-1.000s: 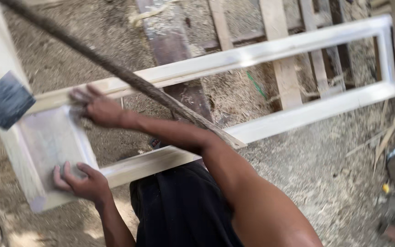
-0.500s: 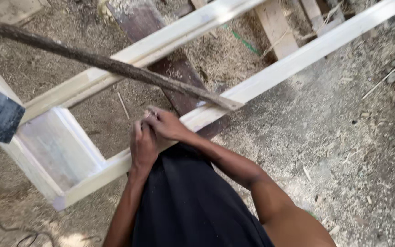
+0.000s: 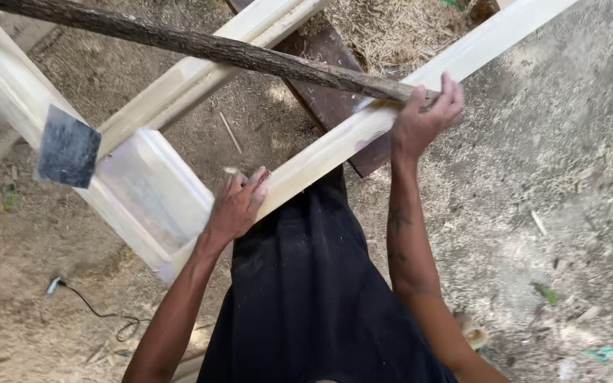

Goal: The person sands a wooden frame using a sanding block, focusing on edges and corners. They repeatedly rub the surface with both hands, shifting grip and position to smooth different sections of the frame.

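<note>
The pale wooden frame (image 3: 179, 78) lies tilted across the view, made of long moulded rails running from lower left to upper right, joined at the left by a cross rail and a flat inset panel (image 3: 147, 195). The near rail (image 3: 335, 145) runs from the frame's lower left corner up to the top right edge of the view.

The left hand (image 3: 238, 206) rests on the near rail just beside the panel, fingers curled over the rail's upper edge and gripping it. The right hand (image 3: 426, 117) is further up the same rail, fingers hooked over its far edge and thumb on the near side, grasping the rail. Both forearms extend from the bottom of the view, on either side of the person's black garment (image 3: 306, 298), which is dusted with fine wood particles.

A rough, dark branch (image 3: 200, 46) crosses above the frame from the upper left to a point just beside the right hand; whether it touches the fingers cannot be told. A flat dark scraper blade (image 3: 69, 147) sits against the left cross rail of the frame. A dark brown plank (image 3: 328, 99) lies under the rails, between the two hands.

The ground (image 3: 555, 184) is bare earth covered with sawdust and wood shavings. A thin black cable (image 3: 97, 312) lies on the ground at lower left, well apart from the frame.
</note>
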